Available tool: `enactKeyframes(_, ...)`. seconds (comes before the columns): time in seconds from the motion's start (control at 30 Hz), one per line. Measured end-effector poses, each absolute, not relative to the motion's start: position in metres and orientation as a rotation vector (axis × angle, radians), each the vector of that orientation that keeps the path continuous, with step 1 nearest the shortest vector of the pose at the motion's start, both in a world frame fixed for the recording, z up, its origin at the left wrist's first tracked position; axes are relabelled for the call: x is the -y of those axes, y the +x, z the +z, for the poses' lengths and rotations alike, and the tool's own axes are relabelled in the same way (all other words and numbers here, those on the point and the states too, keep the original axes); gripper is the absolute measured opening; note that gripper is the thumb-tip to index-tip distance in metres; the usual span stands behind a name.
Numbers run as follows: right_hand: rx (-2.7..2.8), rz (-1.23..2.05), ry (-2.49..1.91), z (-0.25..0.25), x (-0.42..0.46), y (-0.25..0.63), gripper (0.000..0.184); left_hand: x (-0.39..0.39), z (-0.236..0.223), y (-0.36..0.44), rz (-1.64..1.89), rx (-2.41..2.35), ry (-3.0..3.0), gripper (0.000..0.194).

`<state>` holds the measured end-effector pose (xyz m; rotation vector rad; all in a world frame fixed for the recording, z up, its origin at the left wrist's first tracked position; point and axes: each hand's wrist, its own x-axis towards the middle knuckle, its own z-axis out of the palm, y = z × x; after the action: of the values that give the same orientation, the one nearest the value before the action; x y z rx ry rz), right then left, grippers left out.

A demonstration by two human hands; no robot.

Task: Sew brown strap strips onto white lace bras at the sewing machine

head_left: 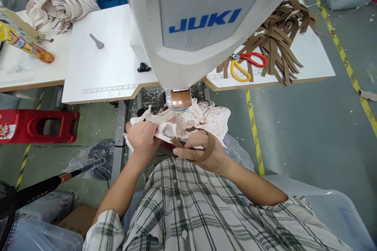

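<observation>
Just below the head of a JUKI sewing machine (176, 98) lies a pale lace garment (203, 115), perhaps a bra, bunched up. My left hand (143, 137) is closed on the garment's edge band at its left side. A brown fabric strip (210, 145) loops over the fingers of my right hand (203, 151), which are curled around it. One end of that strip meets the pale band between my two hands; whether it is attached there I cannot tell.
More brown strips (277, 39) lie in a heap on the right tabletop, with red-and-yellow-handled scissors (247, 64) on them. At left are a grey spoon-shaped tool (96, 41), a pile of pale fabric (60, 4), a bottle (26, 45) and a red stool (38, 125). Clear plastic bins (332, 204) stand beside me.
</observation>
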<state>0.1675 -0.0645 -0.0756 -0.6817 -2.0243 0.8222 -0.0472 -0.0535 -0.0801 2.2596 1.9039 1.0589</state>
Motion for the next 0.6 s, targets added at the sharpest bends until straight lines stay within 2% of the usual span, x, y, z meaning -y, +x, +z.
enactKeyframes(0.07, 2.018, 0.814, -0.663, -0.079, 0.061, 0.173, 0.024, 0.057, -0.067, -0.045, 0.933, -1.883, 2.176, 0.028)
enactKeyframes(0.17, 1.966, 0.976, -0.895, -0.101, 0.054, 0.190, 0.029, 0.067, -0.041, -0.047, 0.472, -1.543, 1.946, 0.030)
enactKeyframes(0.23, 1.913, 1.136, -1.126, -0.123, 0.051, 0.205, 0.045, 0.076, -0.027, -0.056, 0.303, -1.274, 1.699, 0.037)
enactKeyframes(0.3, 1.944, 1.302, -1.246, -0.142, 0.054, 0.218, 0.064, 0.085, -0.022, -0.069, 0.378, -1.193, 1.418, 0.044)
enactKeyframes(0.37, 1.964, 1.433, -1.259, -0.154, 0.061, 0.226, 0.073, 0.096, -0.026, -0.081, 0.545, -1.235, 1.165, 0.050)
enactKeyframes(0.5, 1.758, 1.734, -1.195, -0.160, 0.079, 0.221, 0.071, 0.118, -0.033, -0.099, 0.838, -1.400, 1.002, 0.057)
enactKeyframes(0.6, 1.572, 2.102, -1.011, -0.156, 0.090, 0.212, 0.054, 0.122, -0.027, -0.118, 0.977, -1.539, 1.047, 0.060)
